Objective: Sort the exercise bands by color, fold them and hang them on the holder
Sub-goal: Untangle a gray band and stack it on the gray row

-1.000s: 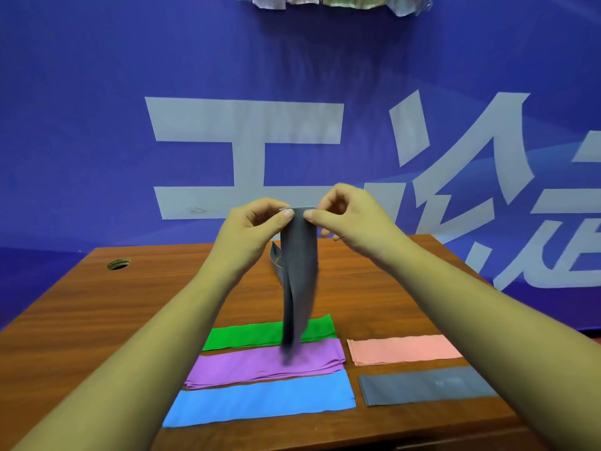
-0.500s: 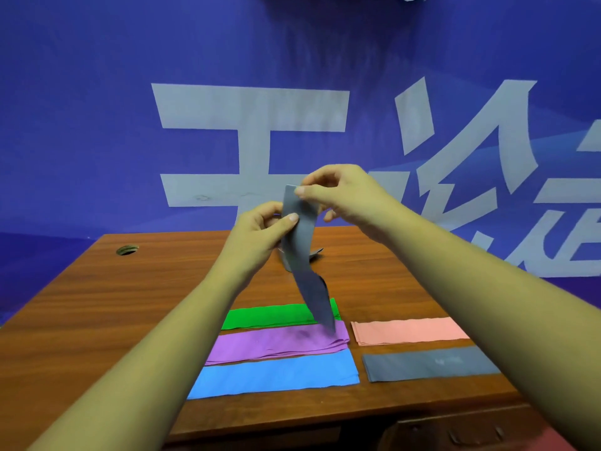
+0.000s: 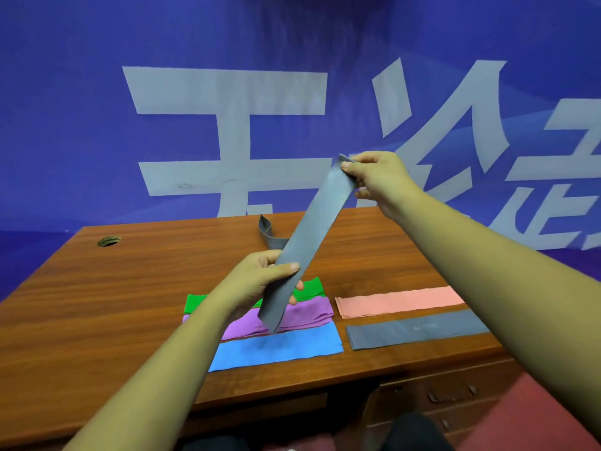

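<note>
Against a blue backdrop, the wooden table carries colour-sorted bands. Above them a grey band slants straight between the right hand, fingers pinching its top end, and the left hand, fingers curled round it lower down (no holder in view). If either grip slackens, it could spring loose and disturb the piles below.

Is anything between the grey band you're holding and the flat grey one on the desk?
Nothing visible. The held grey band is stretched between the left hand and right hand above the desk; the flat grey band lies bare at front right, beside the pink band. No holder in view.
</note>
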